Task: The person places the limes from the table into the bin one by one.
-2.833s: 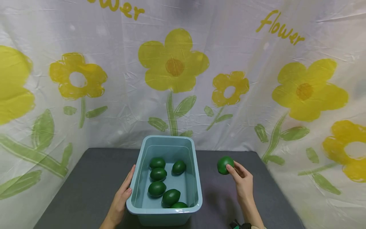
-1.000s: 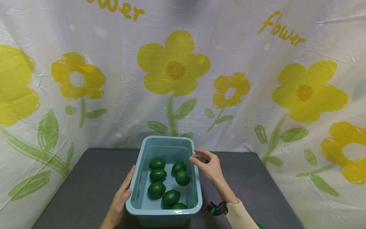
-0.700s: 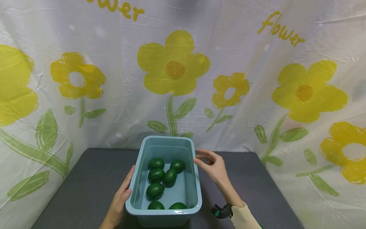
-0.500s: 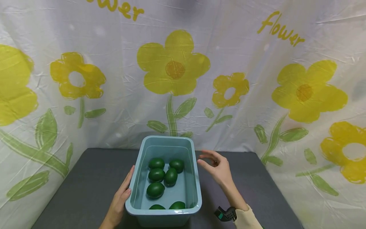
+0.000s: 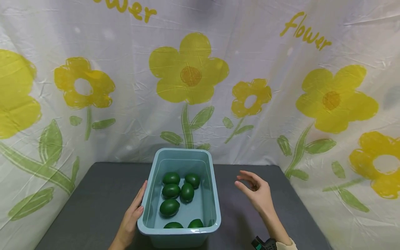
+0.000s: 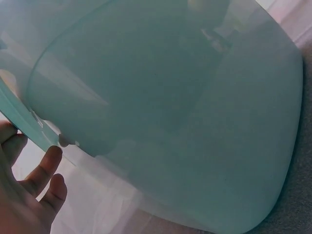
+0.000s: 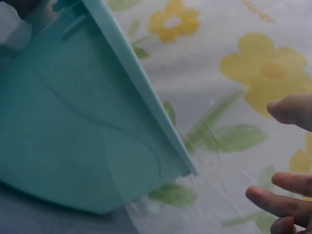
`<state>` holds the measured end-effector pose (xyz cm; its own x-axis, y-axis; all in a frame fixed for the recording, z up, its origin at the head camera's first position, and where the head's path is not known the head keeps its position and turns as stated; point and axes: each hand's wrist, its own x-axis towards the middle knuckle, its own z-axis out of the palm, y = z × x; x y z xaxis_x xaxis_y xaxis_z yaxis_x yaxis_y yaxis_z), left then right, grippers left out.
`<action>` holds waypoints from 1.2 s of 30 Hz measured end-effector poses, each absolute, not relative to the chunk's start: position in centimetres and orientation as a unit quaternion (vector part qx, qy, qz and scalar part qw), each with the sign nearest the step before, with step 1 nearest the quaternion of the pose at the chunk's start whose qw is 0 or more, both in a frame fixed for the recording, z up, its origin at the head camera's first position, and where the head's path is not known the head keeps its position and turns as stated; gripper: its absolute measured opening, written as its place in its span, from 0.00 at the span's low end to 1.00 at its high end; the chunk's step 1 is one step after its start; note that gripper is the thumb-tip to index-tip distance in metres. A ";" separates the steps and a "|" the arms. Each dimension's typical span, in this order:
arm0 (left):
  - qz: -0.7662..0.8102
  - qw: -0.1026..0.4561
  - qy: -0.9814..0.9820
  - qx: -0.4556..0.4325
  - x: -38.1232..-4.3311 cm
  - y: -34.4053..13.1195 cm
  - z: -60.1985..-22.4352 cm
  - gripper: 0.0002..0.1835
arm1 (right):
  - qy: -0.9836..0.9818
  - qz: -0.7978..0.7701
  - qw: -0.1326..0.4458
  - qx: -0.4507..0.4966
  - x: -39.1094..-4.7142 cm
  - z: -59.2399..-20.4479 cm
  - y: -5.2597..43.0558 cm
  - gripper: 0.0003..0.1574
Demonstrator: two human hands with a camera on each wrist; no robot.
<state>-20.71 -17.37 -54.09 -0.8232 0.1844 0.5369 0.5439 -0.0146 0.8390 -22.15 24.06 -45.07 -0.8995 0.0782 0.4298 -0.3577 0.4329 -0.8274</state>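
Observation:
A light blue plastic bin [image 5: 214,194] holds several dark green limes [image 5: 169,207], two of them partly hidden behind its near wall. My left hand [image 5: 129,217] rests against the bin's left side, fingers extended along the rim. In the left wrist view its fingertips [image 6: 52,157] touch the rim's edge from outside. To the right of the bin, my right hand [image 5: 259,194] hangs above the table with nothing in it, thumb and fingers spread apart. The right wrist view shows its fingers [image 7: 273,200] well away from the bin wall [image 7: 87,126].
The bin stands on a dark grey table [image 5: 109,194]. A white curtain [image 5: 131,114] with yellow flowers encloses the table at the back and both sides. A black band [image 5: 265,244] is on my right wrist.
My right hand let go of a lime inside the bin, then drew back to the right. The limes rolled and shifted after that. My left hand has stayed at the bin.

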 end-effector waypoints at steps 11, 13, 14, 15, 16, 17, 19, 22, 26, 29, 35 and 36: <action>-0.658 0.146 -0.678 -0.294 -20.8 -17.4 -54.3 0.34 | -0.851 0.496 0.168 -0.032 -19.5 -46.2 28.1 0.28; -0.657 0.145 -0.679 -0.292 -20.8 -17.3 -54.3 0.34 | -0.857 0.486 0.166 -0.048 -19.0 -46.6 28.9 0.28; -0.657 0.144 -0.680 -0.292 -20.9 -17.3 -54.3 0.34 | -0.859 0.480 0.166 -0.054 -18.7 -46.7 29.3 0.28; -0.657 0.143 -0.681 -0.290 -20.9 -17.3 -54.3 0.34 | -0.862 0.474 0.168 -0.059 -18.5 -46.8 29.7 0.28; -0.656 0.143 -0.682 -0.290 -20.9 -17.3 -54.2 0.34 | -0.865 0.469 0.167 -0.065 -18.3 -46.9 30.2 0.28; -0.657 0.142 -0.683 -0.287 -20.9 -17.4 -54.2 0.34 | -0.867 0.464 0.166 -0.074 -18.1 -47.0 30.6 0.28; -0.655 0.144 -0.684 -0.286 -20.9 -17.4 -54.1 0.34 | -0.871 0.455 0.160 -0.092 -17.7 -47.1 31.4 0.30; -0.654 0.146 -0.686 -0.284 -20.8 -17.4 -54.1 0.34 | -0.878 0.442 0.127 -0.130 -16.8 -47.4 32.5 0.36; -0.652 0.146 -0.690 -0.280 -20.8 -17.5 -54.1 0.34 | -0.884 0.431 0.064 -0.165 -15.7 -48.3 33.9 0.48; -0.653 0.145 -0.690 -0.278 -20.8 -17.5 -54.1 0.34 | -0.896 0.404 0.020 -0.182 -15.3 -49.2 34.7 0.56; -0.658 0.140 -0.686 -0.279 -20.8 -17.4 -54.1 0.34 | -0.931 0.310 -0.094 -0.170 -15.0 -51.0 35.7 0.60; -0.658 0.140 -0.686 -0.279 -20.8 -17.4 -54.1 0.34 | -0.933 0.301 -0.109 -0.165 -14.9 -51.2 35.8 0.59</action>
